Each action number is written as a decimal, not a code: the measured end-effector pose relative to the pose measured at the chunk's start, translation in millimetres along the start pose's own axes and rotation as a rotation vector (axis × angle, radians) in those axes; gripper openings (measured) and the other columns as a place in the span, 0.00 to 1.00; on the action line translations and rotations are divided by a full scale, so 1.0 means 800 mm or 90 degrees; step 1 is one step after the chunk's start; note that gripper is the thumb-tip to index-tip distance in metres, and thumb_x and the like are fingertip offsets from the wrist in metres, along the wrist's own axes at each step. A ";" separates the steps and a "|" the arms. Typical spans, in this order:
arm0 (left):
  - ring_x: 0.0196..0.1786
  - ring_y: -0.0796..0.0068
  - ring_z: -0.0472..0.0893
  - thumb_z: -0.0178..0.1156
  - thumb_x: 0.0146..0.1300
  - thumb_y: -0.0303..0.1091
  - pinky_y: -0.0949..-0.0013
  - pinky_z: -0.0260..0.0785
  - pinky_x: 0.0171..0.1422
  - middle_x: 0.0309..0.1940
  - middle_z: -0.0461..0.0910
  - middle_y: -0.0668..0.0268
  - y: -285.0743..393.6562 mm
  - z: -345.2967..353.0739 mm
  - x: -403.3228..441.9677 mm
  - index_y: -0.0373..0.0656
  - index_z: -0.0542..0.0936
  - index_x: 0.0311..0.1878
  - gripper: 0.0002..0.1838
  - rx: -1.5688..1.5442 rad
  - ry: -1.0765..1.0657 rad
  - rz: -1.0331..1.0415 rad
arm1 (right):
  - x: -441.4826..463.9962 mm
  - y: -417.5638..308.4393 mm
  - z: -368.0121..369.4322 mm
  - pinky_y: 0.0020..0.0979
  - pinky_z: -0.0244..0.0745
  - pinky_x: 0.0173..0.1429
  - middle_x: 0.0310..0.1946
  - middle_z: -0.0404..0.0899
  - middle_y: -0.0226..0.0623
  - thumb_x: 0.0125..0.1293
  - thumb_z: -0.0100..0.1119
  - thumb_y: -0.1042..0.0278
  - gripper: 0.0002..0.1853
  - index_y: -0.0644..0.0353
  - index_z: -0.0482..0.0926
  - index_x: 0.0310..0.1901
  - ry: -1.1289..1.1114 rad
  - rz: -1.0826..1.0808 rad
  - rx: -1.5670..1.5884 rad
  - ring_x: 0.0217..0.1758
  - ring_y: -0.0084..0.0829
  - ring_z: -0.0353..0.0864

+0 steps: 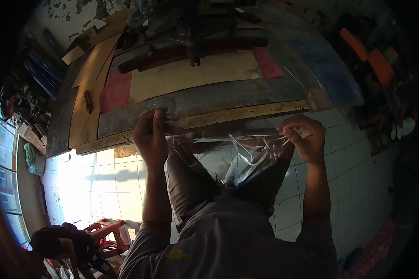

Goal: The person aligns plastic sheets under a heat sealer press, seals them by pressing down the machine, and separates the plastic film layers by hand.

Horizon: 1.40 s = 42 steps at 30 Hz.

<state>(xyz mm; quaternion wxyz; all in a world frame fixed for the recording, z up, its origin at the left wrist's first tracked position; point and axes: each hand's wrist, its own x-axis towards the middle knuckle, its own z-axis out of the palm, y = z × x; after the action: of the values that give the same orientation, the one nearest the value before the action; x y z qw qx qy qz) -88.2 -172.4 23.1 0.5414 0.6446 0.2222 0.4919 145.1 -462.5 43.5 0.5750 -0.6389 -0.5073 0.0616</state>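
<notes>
A clear plastic sheet or bag (251, 160) is stretched between my hands above my lap, its lower part crumpled and shiny. My left hand (152, 135) pinches its left end close to the table's front edge. At the other end, my right hand (305, 137) grips the plastic between thumb and fingers. Beyond my hands, on the worktable (228, 100), lies a long cream strip (191, 76) with a pink piece (116, 90) at its left end and another pink piece (268, 63) at its right. Whether the plastic is one layer or two I cannot tell.
A dark bar (158, 58) of a machine spans the table's back. A red-handled tool (88, 101) lies at left. Blue plastic sheeting (330, 69) covers the right side. Behind at lower left, another person (65, 244) is beside a red stool (109, 235).
</notes>
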 end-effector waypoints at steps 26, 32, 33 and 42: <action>0.23 0.82 0.81 0.62 0.80 0.36 0.76 0.71 0.28 0.24 0.84 0.66 -0.011 0.006 -0.002 0.33 0.85 0.44 0.14 0.006 0.052 -0.010 | 0.029 -0.056 -0.013 0.28 0.81 0.52 0.41 0.91 0.40 0.72 0.70 0.73 0.07 0.65 0.86 0.47 0.003 0.176 0.026 0.46 0.28 0.92; 0.27 0.78 0.86 0.63 0.79 0.34 0.75 0.75 0.30 0.28 0.86 0.63 -0.012 0.002 -0.005 0.31 0.85 0.47 0.13 -0.016 0.013 -0.003 | 0.028 -0.046 -0.020 0.29 0.82 0.54 0.40 0.90 0.39 0.72 0.70 0.73 0.07 0.66 0.85 0.47 -0.014 0.205 0.009 0.46 0.28 0.92; 0.28 0.76 0.88 0.63 0.79 0.33 0.75 0.76 0.31 0.29 0.87 0.62 -0.012 0.001 -0.005 0.31 0.85 0.48 0.12 -0.024 0.000 -0.004 | 0.029 -0.045 -0.020 0.28 0.82 0.54 0.40 0.90 0.39 0.73 0.69 0.73 0.06 0.66 0.85 0.46 -0.015 0.207 0.018 0.46 0.28 0.92; 0.30 0.83 0.84 0.64 0.78 0.38 0.78 0.73 0.36 0.29 0.87 0.65 -0.009 0.002 0.006 0.34 0.87 0.47 0.14 0.001 -0.006 -0.067 | 0.038 -0.013 -0.023 0.29 0.73 0.64 0.44 0.87 0.34 0.77 0.66 0.66 0.10 0.65 0.84 0.48 -0.025 0.245 0.013 0.53 0.23 0.82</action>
<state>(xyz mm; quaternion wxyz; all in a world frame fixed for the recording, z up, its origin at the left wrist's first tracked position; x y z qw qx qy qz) -82.8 -166.7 18.6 0.5671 0.6350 0.2532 0.4595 165.9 -454.5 72.9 0.5490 -0.7170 -0.3863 0.1879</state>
